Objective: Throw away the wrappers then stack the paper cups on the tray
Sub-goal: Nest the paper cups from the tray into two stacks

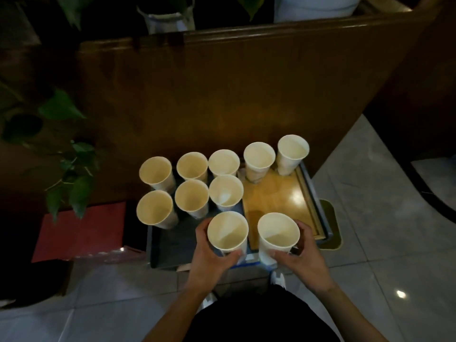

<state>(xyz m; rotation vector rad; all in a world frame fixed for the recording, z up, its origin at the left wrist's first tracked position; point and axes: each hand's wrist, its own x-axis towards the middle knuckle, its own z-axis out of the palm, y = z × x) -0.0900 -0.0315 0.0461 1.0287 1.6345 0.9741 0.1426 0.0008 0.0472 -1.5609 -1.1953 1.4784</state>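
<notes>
Several white paper cups stand upright and empty on a small table. My left hand (209, 255) grips one paper cup (227, 230) at the front. My right hand (304, 257) grips another paper cup (278, 232) beside it. A dark tray (170, 248) on the left holds several cups in two rows (191, 198). Two more cups (259, 156) stand at the back of the wooden table top (276, 201). No wrappers are visible.
A brown wooden panel (222, 90) rises behind the table. Green plant leaves (69, 174) hang at the left above a red box (81, 230). Grey floor tiles (385, 218) lie to the right and in front. My shoes (277, 280) show under the table edge.
</notes>
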